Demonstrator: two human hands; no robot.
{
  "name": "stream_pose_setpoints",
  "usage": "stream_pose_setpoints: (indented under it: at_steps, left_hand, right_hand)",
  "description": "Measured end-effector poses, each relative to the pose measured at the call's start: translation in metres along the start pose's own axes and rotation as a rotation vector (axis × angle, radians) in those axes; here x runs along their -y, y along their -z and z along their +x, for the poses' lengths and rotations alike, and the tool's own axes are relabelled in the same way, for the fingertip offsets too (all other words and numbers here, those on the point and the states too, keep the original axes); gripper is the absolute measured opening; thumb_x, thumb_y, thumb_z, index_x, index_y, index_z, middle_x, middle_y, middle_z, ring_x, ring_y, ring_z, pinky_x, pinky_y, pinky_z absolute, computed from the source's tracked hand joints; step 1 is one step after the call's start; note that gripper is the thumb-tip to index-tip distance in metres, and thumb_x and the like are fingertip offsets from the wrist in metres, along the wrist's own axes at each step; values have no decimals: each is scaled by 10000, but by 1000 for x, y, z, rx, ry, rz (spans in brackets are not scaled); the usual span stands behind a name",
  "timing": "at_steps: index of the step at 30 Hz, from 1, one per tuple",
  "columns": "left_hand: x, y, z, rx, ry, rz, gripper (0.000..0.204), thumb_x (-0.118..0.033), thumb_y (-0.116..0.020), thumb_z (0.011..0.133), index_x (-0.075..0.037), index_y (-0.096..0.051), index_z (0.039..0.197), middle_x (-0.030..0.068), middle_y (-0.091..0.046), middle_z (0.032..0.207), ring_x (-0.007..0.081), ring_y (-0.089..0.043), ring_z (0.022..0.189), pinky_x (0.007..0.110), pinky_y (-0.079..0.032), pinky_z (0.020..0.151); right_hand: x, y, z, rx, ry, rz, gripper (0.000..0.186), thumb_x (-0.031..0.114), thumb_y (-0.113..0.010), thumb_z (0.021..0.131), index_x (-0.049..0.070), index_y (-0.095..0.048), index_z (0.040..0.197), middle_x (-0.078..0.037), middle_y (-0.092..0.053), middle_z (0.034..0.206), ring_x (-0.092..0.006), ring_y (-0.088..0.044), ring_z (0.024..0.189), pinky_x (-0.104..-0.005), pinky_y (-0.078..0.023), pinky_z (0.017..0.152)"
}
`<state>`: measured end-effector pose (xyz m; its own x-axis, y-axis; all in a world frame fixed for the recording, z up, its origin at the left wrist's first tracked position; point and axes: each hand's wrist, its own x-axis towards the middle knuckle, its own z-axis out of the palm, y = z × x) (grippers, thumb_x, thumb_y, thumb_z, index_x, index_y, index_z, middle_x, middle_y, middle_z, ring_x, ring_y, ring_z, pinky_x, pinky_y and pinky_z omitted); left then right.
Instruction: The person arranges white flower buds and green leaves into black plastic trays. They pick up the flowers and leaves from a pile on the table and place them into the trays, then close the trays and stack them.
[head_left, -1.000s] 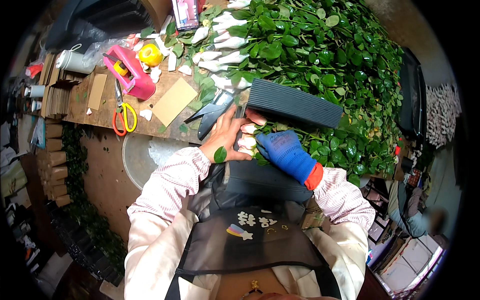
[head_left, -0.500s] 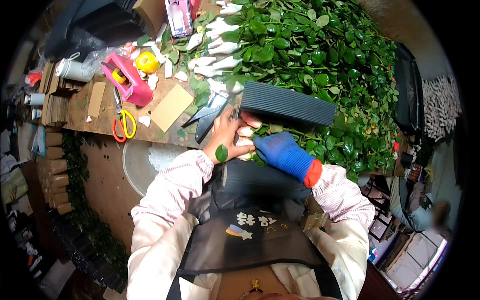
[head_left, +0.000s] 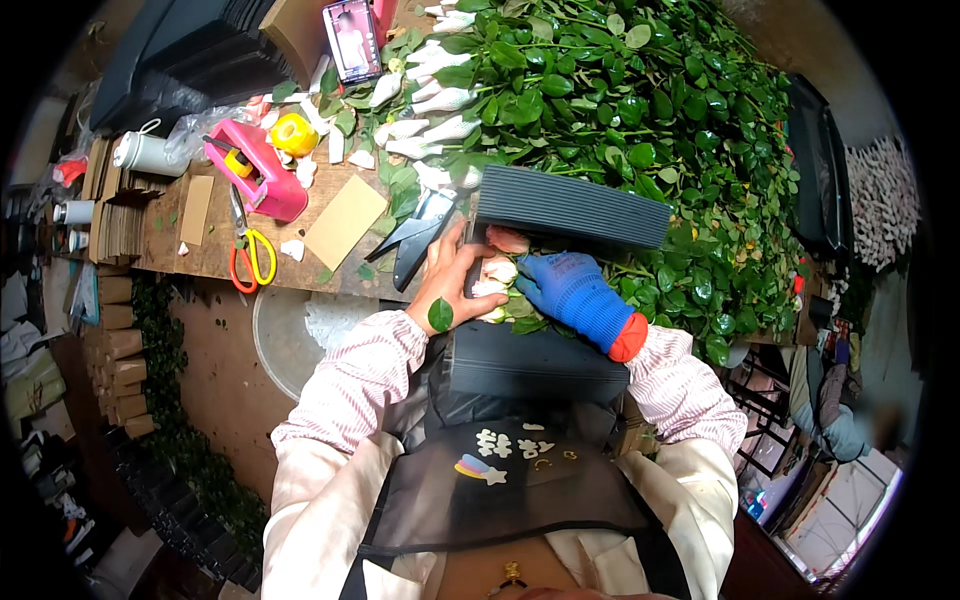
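Observation:
My bare left hand [head_left: 452, 278] lies with its fingers spread along the left side of a few rose heads, thumb against the lower ones. A green leaf [head_left: 440, 314] sticks to its back. My right hand [head_left: 568, 288], in a blue knitted glove with a red cuff, has its fingers closed at the base of a pale cream rose [head_left: 498, 270]; the stem there is hidden. Just above it a pink rose [head_left: 507, 239] lies by a black ribbed box-like piece [head_left: 573, 208]. Nearer me is a second dark block [head_left: 540, 362].
Leafy rose stems [head_left: 640, 110] with white-netted heads [head_left: 440, 100] cover the right of the table. At left lie grey-black pliers-like cutters [head_left: 412, 245], a cardboard piece [head_left: 345, 222], scissors [head_left: 245, 255], a pink tape dispenser [head_left: 265, 180] and a phone [head_left: 352, 40].
My right hand has shifted slightly up and right, and more of the cream rose shows beside its fingertips. My left hand stays nearly in place. The phone screen has lit up.

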<state>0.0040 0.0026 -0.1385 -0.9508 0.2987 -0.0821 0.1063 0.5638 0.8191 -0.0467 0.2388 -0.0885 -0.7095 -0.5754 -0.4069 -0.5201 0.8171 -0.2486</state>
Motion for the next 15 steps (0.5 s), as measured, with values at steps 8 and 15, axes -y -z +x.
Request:
stream_pose_setpoints:
  at_steps: [8, 15]
  left_hand:
    - [7, -5, 0, 20, -14, -7, 649, -475, -884, 790, -231, -673, 1354, 325, -217, 1666, 532, -203, 1523, 596, -212, 1235]
    - [-1, -24, 6, -161, 112, -52, 390, -397, -882, 796, -166, -805, 1101, 312, -336, 1624, 494, -330, 1439, 533, -287, 1214]
  right_hand:
    - [-4, -13, 4, -58, 104, 51, 301, 368, -632, 985, 127, -641, 1164, -154, -745, 879, -382, -730, 815, -527, -558, 696]
    - [1, -5, -6, -69, 78, 6, 285, 329, -623, 989, 98, -626, 1156, -158, -730, 840, -393, -719, 757, -533, -549, 667]
